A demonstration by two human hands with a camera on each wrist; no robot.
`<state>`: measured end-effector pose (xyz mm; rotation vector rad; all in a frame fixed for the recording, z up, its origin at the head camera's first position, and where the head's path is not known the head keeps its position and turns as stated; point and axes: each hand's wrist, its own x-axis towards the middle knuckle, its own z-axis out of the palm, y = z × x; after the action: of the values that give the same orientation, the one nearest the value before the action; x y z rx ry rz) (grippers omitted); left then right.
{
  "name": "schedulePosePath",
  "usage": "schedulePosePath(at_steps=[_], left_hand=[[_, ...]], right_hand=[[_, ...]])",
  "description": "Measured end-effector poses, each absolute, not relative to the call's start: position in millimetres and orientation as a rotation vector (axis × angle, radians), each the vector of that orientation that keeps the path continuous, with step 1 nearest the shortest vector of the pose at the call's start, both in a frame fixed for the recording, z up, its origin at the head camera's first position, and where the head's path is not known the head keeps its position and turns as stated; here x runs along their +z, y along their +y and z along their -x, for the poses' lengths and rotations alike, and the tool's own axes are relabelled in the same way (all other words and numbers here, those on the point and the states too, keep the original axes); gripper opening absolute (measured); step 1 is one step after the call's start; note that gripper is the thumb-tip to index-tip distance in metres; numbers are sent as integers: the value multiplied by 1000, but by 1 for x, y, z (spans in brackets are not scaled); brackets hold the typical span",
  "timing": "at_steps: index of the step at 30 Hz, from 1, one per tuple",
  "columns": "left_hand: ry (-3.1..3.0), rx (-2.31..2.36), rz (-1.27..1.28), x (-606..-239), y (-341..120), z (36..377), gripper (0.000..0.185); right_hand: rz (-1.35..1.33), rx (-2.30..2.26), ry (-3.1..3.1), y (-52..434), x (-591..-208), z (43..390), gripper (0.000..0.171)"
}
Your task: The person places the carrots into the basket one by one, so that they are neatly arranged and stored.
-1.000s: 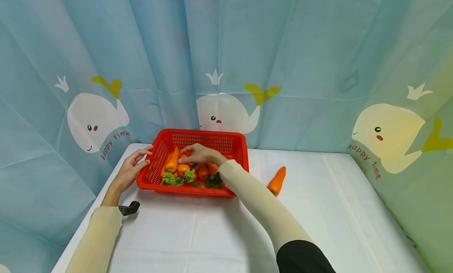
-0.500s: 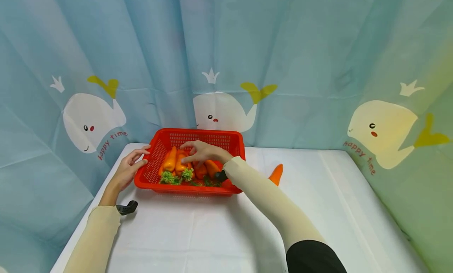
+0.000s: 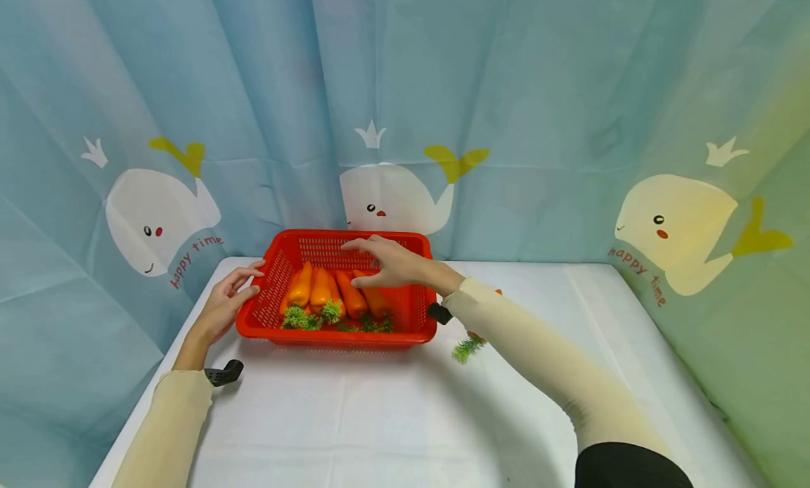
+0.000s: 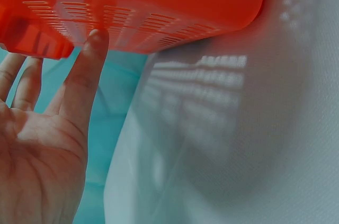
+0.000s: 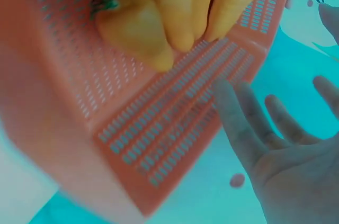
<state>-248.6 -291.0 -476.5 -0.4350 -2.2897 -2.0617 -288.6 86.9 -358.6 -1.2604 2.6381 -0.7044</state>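
Note:
A red perforated plastic basket [image 3: 335, 339] stands on the white table, tilted in neither wrist view clearly enough to judge. Several orange carrots [image 3: 300, 285] with green tops lie side by side in its left and middle part. My left hand [image 3: 221, 309] touches the basket's left side with extended fingers; in the left wrist view a fingertip [image 4: 96, 36] meets the outer wall. Above the basket's right half is my right hand [image 3: 395, 264], fingers spread and holding nothing. Another carrot lies on the table right of the basket, its green top [image 3: 467, 349] showing and its body mostly behind my right sleeve.
Blue curtains [image 3: 538, 122] with whale prints hang behind and beside the white table [image 3: 285, 418]. A black wrist camera mount [image 3: 224, 373] sticks out from the left wrist, another [image 3: 439, 313] from the right near the basket's right rim.
My right hand has let go of the carrots in the basket, risen and moved right. The carrots now lie in a neater row. The left hand stays at the basket's side.

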Motion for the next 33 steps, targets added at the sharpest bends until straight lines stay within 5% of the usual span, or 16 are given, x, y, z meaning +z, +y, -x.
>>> schedulePosePath(at_steps=[12, 33], left_hand=[[-2299, -2062, 410, -478, -290, 250, 30], [-2249, -2117, 473, -479, -292, 250, 31]], right_hand=[[1395, -776, 2826, 158, -349, 267, 74], [1033, -1044, 3106, 307, -378, 209, 74]])
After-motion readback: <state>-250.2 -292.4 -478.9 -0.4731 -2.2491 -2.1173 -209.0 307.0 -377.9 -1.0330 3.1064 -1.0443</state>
